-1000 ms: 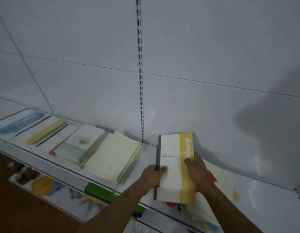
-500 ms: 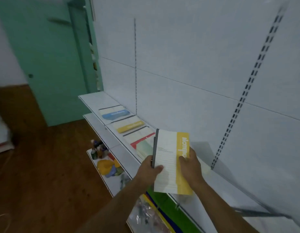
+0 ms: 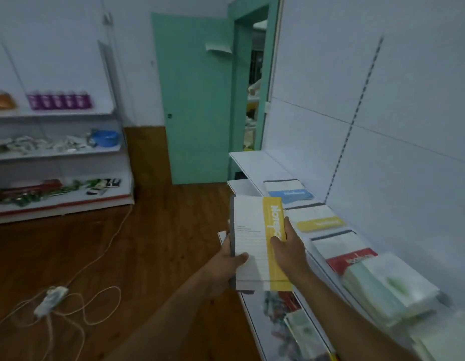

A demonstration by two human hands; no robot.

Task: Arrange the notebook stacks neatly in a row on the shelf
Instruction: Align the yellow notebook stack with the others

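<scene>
I hold a stack of white notebooks with a yellow band (image 3: 255, 243) in both hands, in the air left of the shelf (image 3: 255, 162). My left hand (image 3: 227, 261) grips its left edge, thumb on the cover. My right hand (image 3: 287, 246) grips the right side over the yellow band. On the shelf lie, from far to near, a blue-banded stack (image 3: 288, 190), a yellow-banded stack (image 3: 316, 217), a red-banded stack (image 3: 343, 248) and a pale green stack (image 3: 387, 287).
A lower shelf (image 3: 286, 316) below my hands carries mixed goods. A teal door (image 3: 197, 100) stands open ahead. Another shelving unit (image 3: 56, 152) with goods fills the left wall. A power strip (image 3: 50, 299) and its cable lie on the wooden floor.
My view has swung left along the shelf, bringing the door and the room into sight. Both hands still hold the yellow-banded stack, now off the shelf and out over the floor side.
</scene>
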